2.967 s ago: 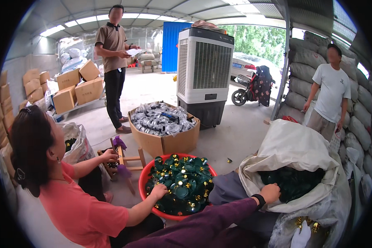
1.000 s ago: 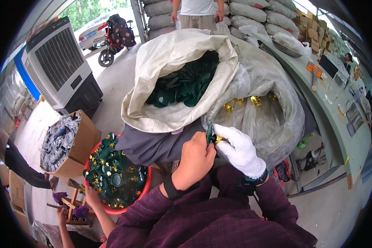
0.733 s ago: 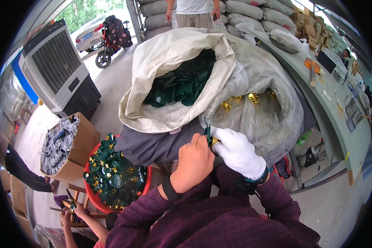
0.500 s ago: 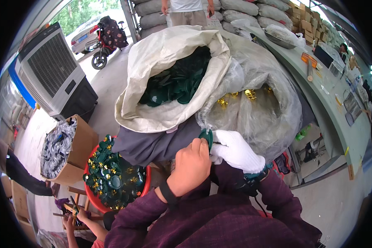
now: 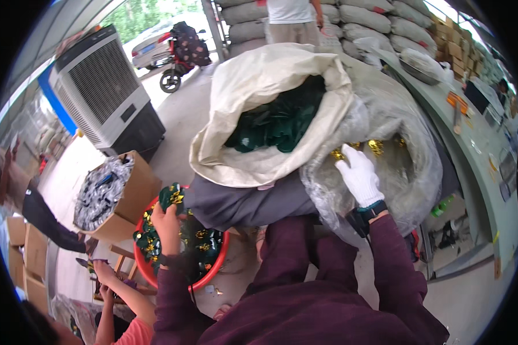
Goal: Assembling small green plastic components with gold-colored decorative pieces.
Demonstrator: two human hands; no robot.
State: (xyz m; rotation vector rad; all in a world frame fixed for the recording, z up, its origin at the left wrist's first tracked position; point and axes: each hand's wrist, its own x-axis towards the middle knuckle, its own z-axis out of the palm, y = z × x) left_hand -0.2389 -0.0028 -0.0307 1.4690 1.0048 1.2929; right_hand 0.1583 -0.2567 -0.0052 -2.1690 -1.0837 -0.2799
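My left hand (image 5: 166, 229), bare with a dark wristband, pinches a dark green disc (image 5: 170, 195) with a shiny gold piece on it. It is above a red basin (image 5: 227, 251) heaped with similar green and gold parts. My right hand (image 5: 361, 179), in a white knit glove, reaches into the mouth of a clear plastic bag (image 5: 411, 164), thumb apart from the fingers. Just beyond its fingertips lie shiny gold pieces (image 5: 376, 147). Left of that bag, a cream woven sack (image 5: 227, 171) stands wide, full of dark green discs (image 5: 282, 123).
At the left are an air cooler (image 5: 101, 86) and a cardboard box (image 5: 141, 195) of grey plastic parts. A co-worker's arms (image 5: 124, 293) show at the lower left. A long table (image 5: 472, 149) runs along the right. Another person (image 5: 293, 23) stands before stacked sacks.
My hands have moved apart. The left carried the green disc, now showing gold, from the middle to the basin; the right moved forward into the plastic bag. The view has shifted left.
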